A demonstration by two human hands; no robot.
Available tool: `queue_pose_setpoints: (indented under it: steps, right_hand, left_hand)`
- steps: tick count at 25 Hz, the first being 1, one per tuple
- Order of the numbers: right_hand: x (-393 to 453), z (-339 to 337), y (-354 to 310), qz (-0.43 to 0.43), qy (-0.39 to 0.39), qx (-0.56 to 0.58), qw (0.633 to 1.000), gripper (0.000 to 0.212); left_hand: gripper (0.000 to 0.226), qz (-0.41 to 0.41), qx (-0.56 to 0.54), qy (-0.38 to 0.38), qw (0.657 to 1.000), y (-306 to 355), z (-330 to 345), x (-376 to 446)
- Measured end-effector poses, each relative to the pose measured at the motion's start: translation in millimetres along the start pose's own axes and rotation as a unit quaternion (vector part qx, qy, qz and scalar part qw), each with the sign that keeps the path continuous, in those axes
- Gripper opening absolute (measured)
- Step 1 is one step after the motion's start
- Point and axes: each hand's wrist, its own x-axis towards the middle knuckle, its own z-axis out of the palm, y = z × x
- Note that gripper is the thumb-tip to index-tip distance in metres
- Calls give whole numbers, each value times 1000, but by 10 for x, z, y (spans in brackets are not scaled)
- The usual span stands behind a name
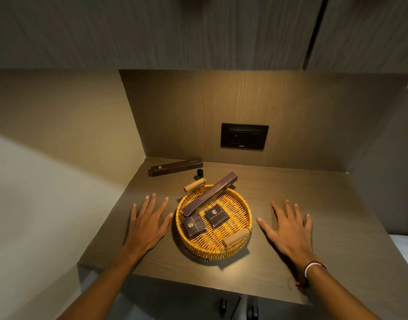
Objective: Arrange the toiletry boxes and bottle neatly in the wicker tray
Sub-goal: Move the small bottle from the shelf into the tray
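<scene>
A round wicker tray [242, 212] with two wooden handles sits mid-counter. Inside it lie two small square brown boxes, one at the left [193, 226] and one beside it [216, 215]. A long brown box [208, 194] lies slanted across the tray, its far end resting over the rim. A second long brown box [176, 166] lies on the counter at the back left. A small dark green bottle [199, 173] stands just behind the tray. My left hand [147, 224] lies flat and open left of the tray. My right hand [288, 229] lies flat and open right of it.
The brown wooden counter [302, 204] sits in a niche with walls at the left and back. A black socket panel [244, 136] is set in the back wall. The counter's front edge runs just below my wrists, with cabinet handles [223, 304] underneath.
</scene>
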Motion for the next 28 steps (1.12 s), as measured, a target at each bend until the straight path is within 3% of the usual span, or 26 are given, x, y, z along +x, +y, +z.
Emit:
queue_pose_setpoints:
  steps: [4,7,11,18,28]
  right_hand:
    - [379,-337,-452,-35,52,199,978,52]
    - [706,-541,-1067,-137,79,222,962,33]
    - [1041,-612,-1795,-222,14,156,962,25]
    - [1366,-371,-2245,-201,-66,-18,977,34]
    - [1246,-787,-2138,-238,59,-32,969,31]
  left_hand:
    - [76,-7,-8,21,1000,1,48,-1]
    - [75,-9,-10,30,999,-22,81,13]
    - [68,-11,-25,37,999,-27,92,14]
    - [67,-10,-38,45,998,-29,80,-7]
    - [65,-7,-48,45,998,-30,61,-3]
